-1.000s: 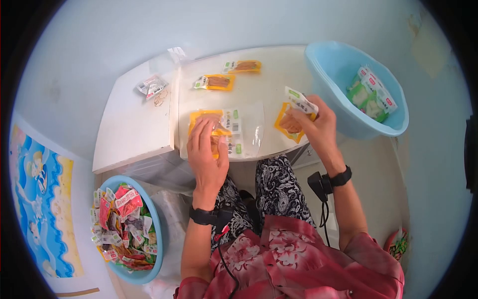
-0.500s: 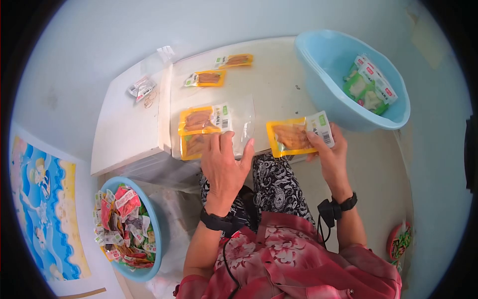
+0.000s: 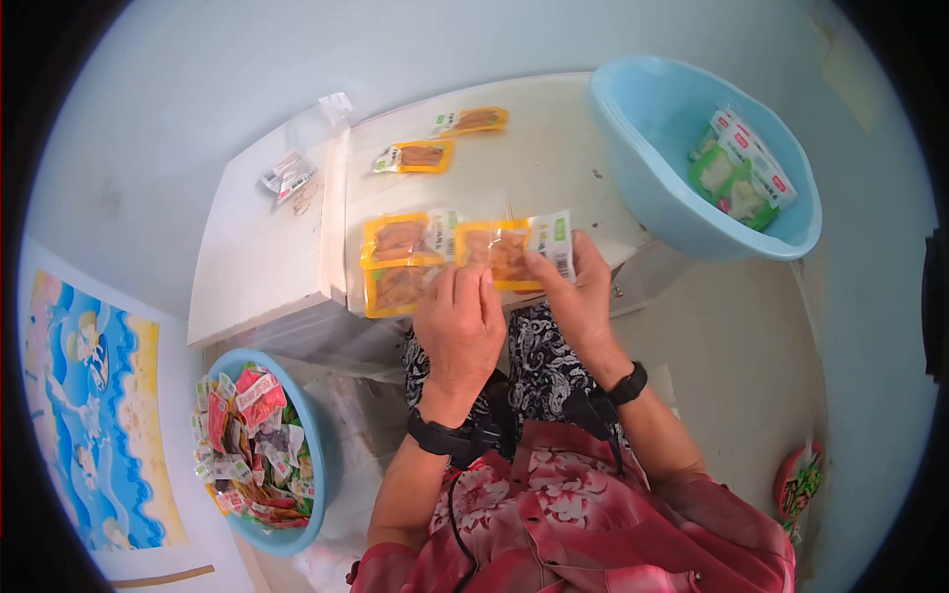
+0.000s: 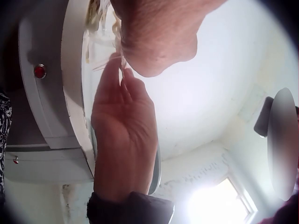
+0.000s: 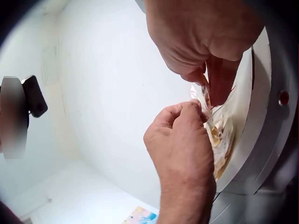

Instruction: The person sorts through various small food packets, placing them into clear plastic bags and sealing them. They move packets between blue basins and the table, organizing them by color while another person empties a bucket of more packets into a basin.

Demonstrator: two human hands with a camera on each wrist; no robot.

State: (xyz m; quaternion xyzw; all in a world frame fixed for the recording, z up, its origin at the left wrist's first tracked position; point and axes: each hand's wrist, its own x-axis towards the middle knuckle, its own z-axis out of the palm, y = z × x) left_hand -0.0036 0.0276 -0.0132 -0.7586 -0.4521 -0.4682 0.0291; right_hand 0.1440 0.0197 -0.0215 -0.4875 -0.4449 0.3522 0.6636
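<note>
A yellow-edged snack packet [image 3: 509, 247] with brown strips showing through its window is pinched by my right hand [image 3: 583, 306] at its white end. My left hand [image 3: 457, 331] is at the packet's other end, its fingers pinching the clear plastic bag [image 5: 223, 135]. Two similar packets [image 3: 400, 237] lie one below the other with that bag, left of the hands at the table's front edge. In the right wrist view, the left hand [image 5: 182, 144] has curled fingers at the plastic, close below the right hand [image 5: 205, 37].
Two more yellow packets [image 3: 415, 156] lie farther back on the white table [image 3: 554, 148]. A blue basin [image 3: 633, 128] with green-and-white packets stands at the right. Lower left is another blue basin [image 3: 318, 465], full of mixed packets. A silvery packet [image 3: 289, 176] sits on the left tabletop.
My right hand has turned the packet level and brought it left, up against the bagged packets. My left hand has come off the bagged packets to the bag's right side.
</note>
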